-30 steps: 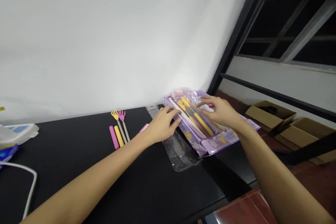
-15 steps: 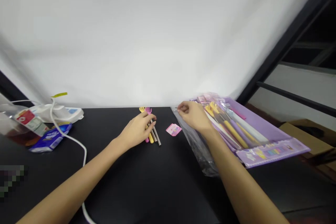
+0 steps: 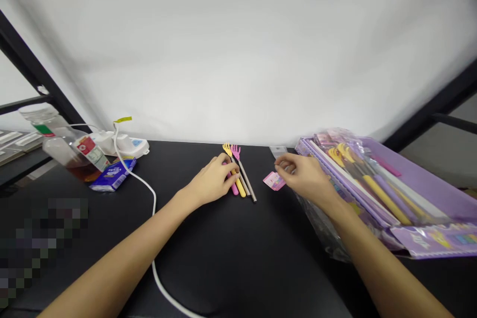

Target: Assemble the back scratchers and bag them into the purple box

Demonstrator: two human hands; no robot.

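My left hand bends its fingers around the handles of back scratchers on the black table. A yellow claw head and a pink claw head lie side by side with thin metal rods. A pink handle and a yellow handle show below my fingers. Loosely curled, my right hand hovers beside small pink cards, with nothing visible in it. Partly under my right forearm lies a clear plastic bag.
A purple tray-like package with bagged back scratchers stands at right. Along the left are a bottle of brown liquid, a blue packet and a white power strip. A white cable crosses the table; a white wall rises behind.
The view has turned left, so everything sits further right in it. My right hand has come away from the clear bag's top edge to beside the pink cards. My left hand stays at the back scratchers.
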